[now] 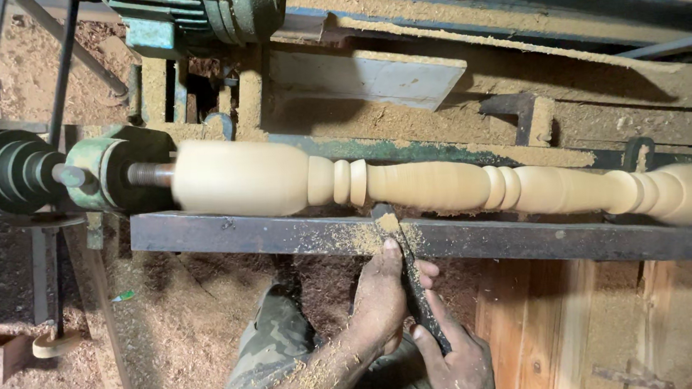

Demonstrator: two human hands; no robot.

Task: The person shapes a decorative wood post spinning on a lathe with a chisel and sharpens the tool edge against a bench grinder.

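Observation:
A pale turned wooden spindle (437, 185) with beads and coves lies across the lathe, its left end blurred as if spinning. A dark chisel (407, 272) rests on the steel tool rest bar (224, 234), with its tip against the spindle just right of the beads. My left hand (380, 296) grips the chisel near the bar, with sawdust on the forearm. My right hand (456, 360) holds the chisel's lower end.
The green headstock with stepped pulley and belt (14, 169) sits at the left, a motor (213, 10) above it. Sawdust covers the lathe bed (456, 118) and the floor (175, 335). Wooden planks (541, 327) stand at the lower right, and a camouflage trouser leg (264, 352) shows below.

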